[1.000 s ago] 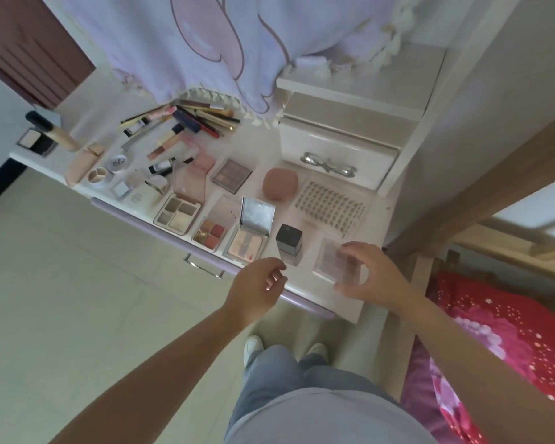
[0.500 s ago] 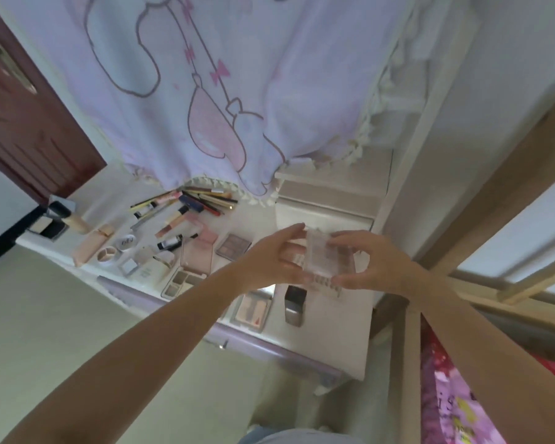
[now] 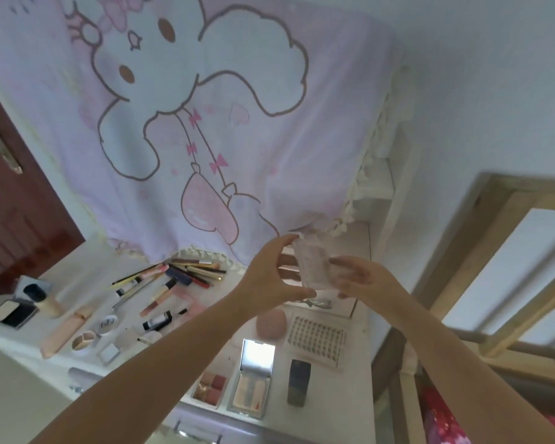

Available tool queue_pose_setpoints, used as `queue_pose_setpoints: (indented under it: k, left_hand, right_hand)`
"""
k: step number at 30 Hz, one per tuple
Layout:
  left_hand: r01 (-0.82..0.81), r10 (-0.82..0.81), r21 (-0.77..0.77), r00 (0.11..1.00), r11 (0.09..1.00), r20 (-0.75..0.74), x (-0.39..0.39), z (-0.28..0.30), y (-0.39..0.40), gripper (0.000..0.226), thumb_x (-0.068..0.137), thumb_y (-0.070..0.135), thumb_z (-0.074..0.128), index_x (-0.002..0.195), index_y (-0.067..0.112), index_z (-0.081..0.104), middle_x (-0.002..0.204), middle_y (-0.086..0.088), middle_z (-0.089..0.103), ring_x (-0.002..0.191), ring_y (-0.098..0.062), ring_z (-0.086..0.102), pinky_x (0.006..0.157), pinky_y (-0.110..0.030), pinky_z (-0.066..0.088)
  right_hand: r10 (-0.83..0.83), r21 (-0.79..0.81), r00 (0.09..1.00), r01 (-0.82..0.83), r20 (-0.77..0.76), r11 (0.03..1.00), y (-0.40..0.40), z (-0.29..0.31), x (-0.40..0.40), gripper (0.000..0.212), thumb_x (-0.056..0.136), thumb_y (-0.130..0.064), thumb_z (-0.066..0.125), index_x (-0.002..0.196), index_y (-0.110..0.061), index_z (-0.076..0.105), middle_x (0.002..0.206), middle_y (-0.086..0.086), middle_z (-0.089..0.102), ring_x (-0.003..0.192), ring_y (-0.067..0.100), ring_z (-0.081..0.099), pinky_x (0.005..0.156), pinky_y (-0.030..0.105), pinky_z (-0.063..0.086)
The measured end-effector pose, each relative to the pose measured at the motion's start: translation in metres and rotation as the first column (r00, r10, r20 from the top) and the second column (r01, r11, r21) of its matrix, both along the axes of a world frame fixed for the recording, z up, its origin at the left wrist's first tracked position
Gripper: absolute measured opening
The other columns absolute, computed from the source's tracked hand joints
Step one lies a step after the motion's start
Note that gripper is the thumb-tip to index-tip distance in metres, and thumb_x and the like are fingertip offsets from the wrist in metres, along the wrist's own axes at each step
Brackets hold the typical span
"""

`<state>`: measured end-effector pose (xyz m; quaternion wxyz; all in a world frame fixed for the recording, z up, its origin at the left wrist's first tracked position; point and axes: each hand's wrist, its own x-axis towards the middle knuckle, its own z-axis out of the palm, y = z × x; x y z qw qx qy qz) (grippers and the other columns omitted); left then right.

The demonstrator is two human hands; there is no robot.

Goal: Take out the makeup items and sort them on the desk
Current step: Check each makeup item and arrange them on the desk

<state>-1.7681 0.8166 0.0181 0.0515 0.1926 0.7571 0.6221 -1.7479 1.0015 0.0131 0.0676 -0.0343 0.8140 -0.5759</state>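
Most of the makeup already looks laid out on the table [image 3: 354, 389], so the job seems pretty far along. Pencils and lip tubes [image 3: 180, 277] sit in a loose fan at the far side, little pots and a compact [image 3: 12, 312] are over on the left, and the near edge has two open palettes [image 3: 252, 384], a dark square bottle [image 3: 298, 382], a pink puff [image 3: 271, 322] and a lash tray [image 3: 316, 338].

The one piece not down is a small clear case [image 3: 313, 265], held up in the air above the far right part of the table, in front of the bunny curtain [image 3: 205, 123]. The left hand [image 3: 269, 277] pinches it between thumb and fingertips, and the right hand [image 3: 361, 278] has its fingers curled round the other side.

Best guess is that what's left is finding that case a spot, maybe next to the lash tray. Can't tell if anything else still needs taking out, since no bag or box shows.
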Motion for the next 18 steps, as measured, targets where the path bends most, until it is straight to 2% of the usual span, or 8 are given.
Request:
queue_pose_setpoints:
  k: [2,4,5,7,8,11,15,18]
  left_hand:
    - [0.011,-0.012,0.021,0.999,1.000,0.044,0.000,0.002,0.001,0.074,0.061,-0.014,0.076,0.106,0.032,0.041,0.101,0.009,0.053,0.076,0.000,0.063,0.062,-0.017,0.056]
    - [0.065,-0.074,0.079,0.990,0.995,0.118,0.000,0.001,0.000,0.067,0.063,-0.014,0.074,0.103,0.032,0.045,0.107,0.006,0.053,0.079,-0.006,0.063,0.062,-0.020,0.057]
    - [0.078,-0.103,0.147,0.979,0.986,0.175,-0.001,0.001,-0.002,0.058,0.069,-0.013,0.070,0.101,0.030,0.047,0.106,0.005,0.055,0.077,-0.007,0.065,0.062,-0.021,0.057]
    - [0.040,-0.131,0.282,0.941,0.959,0.312,-0.003,0.006,-0.003,0.025,0.085,-0.005,0.055,0.093,0.018,0.053,0.090,-0.001,0.062,0.064,-0.008,0.067,0.059,-0.020,0.057]
    - [0.010,-0.127,0.310,0.924,0.951,0.360,-0.005,0.007,-0.004,0.015,0.090,-0.001,0.048,0.087,0.013,0.054,0.080,-0.003,0.065,0.058,-0.009,0.067,0.057,-0.019,0.056]
    - [-0.041,-0.116,0.341,0.897,0.939,0.427,-0.012,0.012,-0.005,0.018,0.090,-0.004,0.047,0.075,0.005,0.053,0.057,-0.002,0.066,0.049,-0.010,0.064,0.053,-0.019,0.056]
    - [-0.024,-0.199,0.414,0.851,0.910,0.486,-0.014,0.021,-0.006,0.020,0.089,-0.004,0.046,0.071,0.003,0.050,0.055,-0.005,0.066,0.050,-0.014,0.066,0.049,-0.018,0.055]
    - [-0.037,-0.238,0.459,0.817,0.887,0.526,-0.015,0.031,0.000,0.017,0.091,-0.001,0.045,0.075,0.002,0.050,0.055,-0.007,0.067,0.050,-0.014,0.067,0.048,-0.016,0.054]
  right_hand:
    - [-0.094,-0.242,0.993,0.109,0.072,0.964,-0.003,0.001,-0.001,0.026,0.085,0.004,0.054,0.107,-0.009,0.059,0.099,0.014,0.066,0.073,0.019,0.062,0.057,0.018,0.054]
    - [-0.170,-0.376,0.979,0.200,0.112,0.905,-0.004,0.001,-0.001,0.021,0.086,0.007,0.050,0.104,-0.001,0.059,0.084,0.012,0.067,0.063,0.019,0.056,0.048,0.016,0.050]
    - [-0.204,-0.409,0.972,0.235,0.117,0.882,-0.004,0.001,-0.001,0.020,0.086,0.007,0.050,0.101,-0.001,0.061,0.076,0.008,0.068,0.061,0.019,0.053,0.046,0.015,0.047]
    - [-0.256,-0.431,0.960,0.280,0.114,0.858,-0.002,0.001,-0.002,0.018,0.086,0.007,0.051,0.094,-0.006,0.062,0.067,0.003,0.068,0.060,0.020,0.049,0.044,0.016,0.045]
    - [-0.270,-0.422,0.957,0.291,0.109,0.859,-0.001,0.003,-0.002,0.018,0.086,0.006,0.052,0.091,-0.008,0.062,0.068,0.004,0.067,0.060,0.021,0.048,0.044,0.016,0.045]
    - [-0.253,-0.387,0.963,0.269,0.093,0.882,-0.001,0.011,-0.003,0.016,0.086,0.006,0.052,0.085,-0.006,0.062,0.074,0.010,0.062,0.066,0.025,0.049,0.049,0.019,0.046]
    - [-0.272,-0.426,0.948,0.318,0.167,0.847,-0.004,0.018,-0.009,0.015,0.087,0.004,0.051,0.077,0.000,0.062,0.074,0.014,0.059,0.068,0.026,0.050,0.061,0.030,0.044]
    - [-0.303,-0.447,0.925,0.376,0.230,0.811,-0.006,0.022,-0.016,0.013,0.086,0.004,0.053,0.076,-0.001,0.060,0.074,0.014,0.058,0.064,0.023,0.052,0.054,0.024,0.047]
